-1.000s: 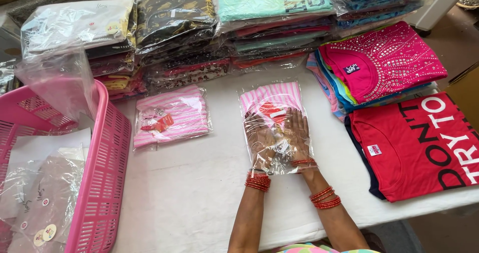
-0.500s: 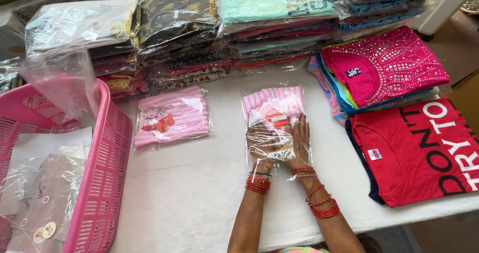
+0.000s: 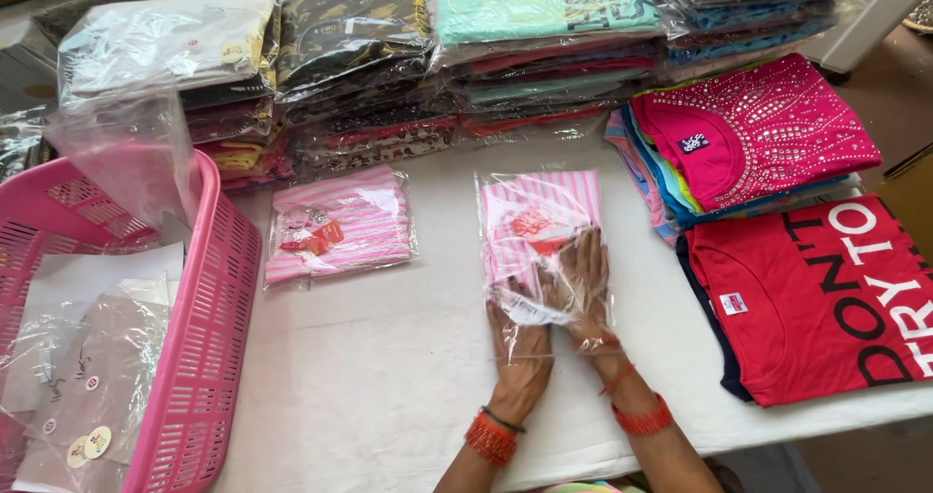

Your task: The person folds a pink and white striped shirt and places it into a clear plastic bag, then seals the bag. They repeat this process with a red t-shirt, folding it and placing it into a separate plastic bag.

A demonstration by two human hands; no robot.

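— What is seen on the white table (image 3: 389, 376)?

— Stacks (image 3: 360, 75) of bagged clothes are lined along the far edge. A pink basket (image 3: 204, 357) is set at the left, with clear bags and paper lying in it. A red shirt (image 3: 826, 299) is spread at the right, and a pile topped by a magenta shirt (image 3: 768, 134) is placed just behind it.

— Where is the bag (image 3: 539, 250) being handled?

— It is laid flat near the table's middle, with a pink striped garment (image 3: 535, 211) inside its upper part. A second striped packet (image 3: 340, 223) is lying to its left, well apart from the hands.

— How are the hands placed?

— Both are pushed inside the clear bag through its near opening. The left hand (image 3: 520, 342) is laid flat with the fingers loosely spread, below the garment. The right hand (image 3: 583, 279) is laid palm down, its fingertips pressed on the garment's lower edge. Nothing is clasped by either hand; both are held open. Red bangles are worn on both wrists.
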